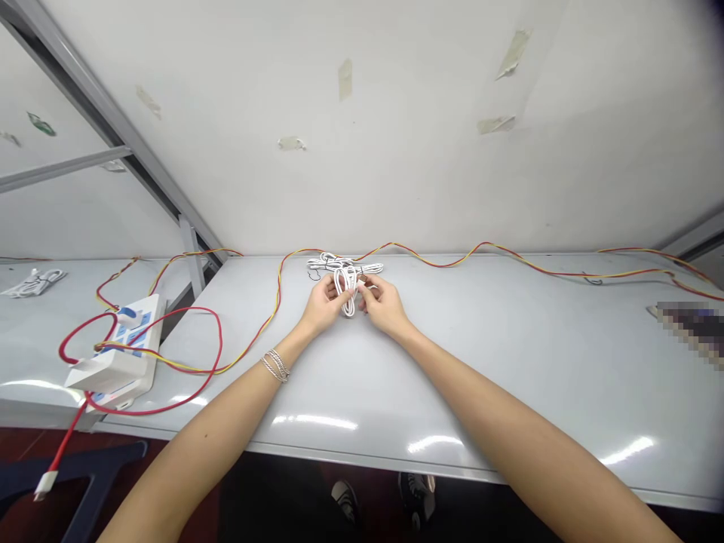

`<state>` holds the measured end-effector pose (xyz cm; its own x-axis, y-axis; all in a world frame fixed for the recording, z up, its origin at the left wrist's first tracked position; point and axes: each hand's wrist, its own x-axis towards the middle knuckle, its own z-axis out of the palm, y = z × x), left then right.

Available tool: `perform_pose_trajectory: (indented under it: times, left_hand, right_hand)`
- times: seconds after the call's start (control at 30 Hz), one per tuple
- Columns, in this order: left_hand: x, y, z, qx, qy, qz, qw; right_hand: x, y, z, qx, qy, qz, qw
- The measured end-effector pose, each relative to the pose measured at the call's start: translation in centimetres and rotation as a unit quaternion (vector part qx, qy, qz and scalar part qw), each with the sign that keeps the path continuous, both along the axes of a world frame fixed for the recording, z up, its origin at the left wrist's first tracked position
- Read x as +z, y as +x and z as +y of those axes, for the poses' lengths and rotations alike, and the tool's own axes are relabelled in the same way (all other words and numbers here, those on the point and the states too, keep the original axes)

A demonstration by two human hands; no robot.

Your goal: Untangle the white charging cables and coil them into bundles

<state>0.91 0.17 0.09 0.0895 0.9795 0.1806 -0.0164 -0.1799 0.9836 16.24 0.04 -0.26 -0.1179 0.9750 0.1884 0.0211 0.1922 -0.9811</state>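
Observation:
Both my hands meet near the back of the grey table, around a coiled white cable (347, 291). My left hand (323, 304) has its fingers closed on the left side of the coil. My right hand (385, 304) pinches a small white piece at the coil's right side, which looks like the cable's end. Just behind my fingers another bundle of white cable (333, 262) lies on the table, with a thin dark tie around it.
A white power strip (148, 320) with plugs and red cables stands at the left. A red and yellow wire (446, 265) runs along the back edge. More white cable (37, 282) lies far left; a blurred object (693, 328) lies right.

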Motion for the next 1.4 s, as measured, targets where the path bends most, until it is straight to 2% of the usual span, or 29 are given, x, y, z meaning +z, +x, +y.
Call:
perform_pose_trajectory:
  times: [0.47,1.4]
  left_hand:
    - [0.04,0.03,-0.02,-0.007,-0.006,-0.002,1.000]
    - [-0.16,-0.13,0.16,-0.017,0.003,0.023,1.000]
  right_hand:
    - [-0.60,0.01,0.40,0.002,0.007,-0.004,1.000]
    - [-0.64,0.03,0.57,0.001,0.020,-0.025,0.999]
